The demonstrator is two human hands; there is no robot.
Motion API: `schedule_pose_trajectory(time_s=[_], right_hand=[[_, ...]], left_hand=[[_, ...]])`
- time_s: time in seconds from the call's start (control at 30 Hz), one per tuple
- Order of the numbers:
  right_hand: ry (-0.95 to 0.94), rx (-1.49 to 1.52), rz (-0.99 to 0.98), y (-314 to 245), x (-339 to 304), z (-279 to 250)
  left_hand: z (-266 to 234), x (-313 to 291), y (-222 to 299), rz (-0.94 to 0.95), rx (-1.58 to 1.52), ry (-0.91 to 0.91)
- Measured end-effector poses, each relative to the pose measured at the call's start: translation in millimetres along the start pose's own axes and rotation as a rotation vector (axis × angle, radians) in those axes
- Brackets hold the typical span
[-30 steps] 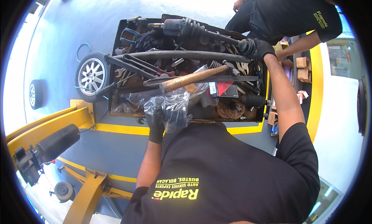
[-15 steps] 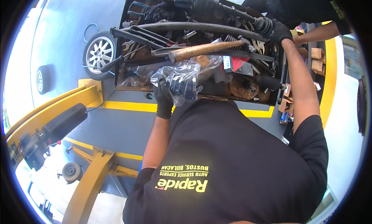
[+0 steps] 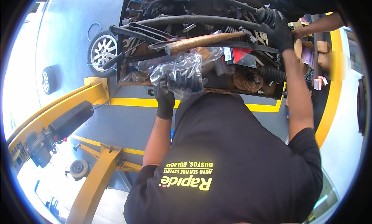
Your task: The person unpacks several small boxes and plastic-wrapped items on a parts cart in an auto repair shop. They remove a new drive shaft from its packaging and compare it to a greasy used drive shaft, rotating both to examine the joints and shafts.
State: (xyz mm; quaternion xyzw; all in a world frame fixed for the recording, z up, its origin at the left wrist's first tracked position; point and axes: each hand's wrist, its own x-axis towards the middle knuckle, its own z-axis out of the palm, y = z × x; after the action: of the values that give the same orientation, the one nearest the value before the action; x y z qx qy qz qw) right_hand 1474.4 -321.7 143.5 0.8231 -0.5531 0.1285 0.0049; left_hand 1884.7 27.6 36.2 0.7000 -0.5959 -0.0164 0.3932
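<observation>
My left hand [image 3: 164,93], in a black glove, closes on a clear plastic bag [image 3: 190,71] at the tray's near edge. A black ribbed rubber boot [image 3: 184,83] shows through the plastic. At the far right, my gloved right hand [image 3: 282,35] spans the booted end of a drive shaft [image 3: 242,6], its fingers partly hidden. Beside those fingers ends a curved grey bar [image 3: 193,19]. A wooden-handled hammer [image 3: 201,44] lies across the pile, just beyond the bag.
The tray [image 3: 133,84] also holds wrenches [image 3: 133,44], a rusty round part [image 3: 248,83] and another ribbed boot [image 3: 272,73]. A co-worker's hand [image 3: 298,32] is near cartons [image 3: 323,53] at right. Left are wheels [image 3: 103,53] and a yellow lift arm [image 3: 93,185].
The view has shifted slightly, bringing more of the cartons at right into sight. The bagged boot has turned a little in my left hand. My right hand stays by the shaft's end.
</observation>
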Motion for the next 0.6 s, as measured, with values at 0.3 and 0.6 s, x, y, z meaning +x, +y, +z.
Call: schedule_pose_trajectory(time_s=[0.3,0.6], right_hand=[[-0.732,1.322,-0.033,-190,-115,-54],[-0.577,2.061,0.497,-194,-127,-74]], left_hand=[[-42,42,86,0.087,-0.059,-0.043],[-55,102,120,-0.451,-1.053,-0.308]])
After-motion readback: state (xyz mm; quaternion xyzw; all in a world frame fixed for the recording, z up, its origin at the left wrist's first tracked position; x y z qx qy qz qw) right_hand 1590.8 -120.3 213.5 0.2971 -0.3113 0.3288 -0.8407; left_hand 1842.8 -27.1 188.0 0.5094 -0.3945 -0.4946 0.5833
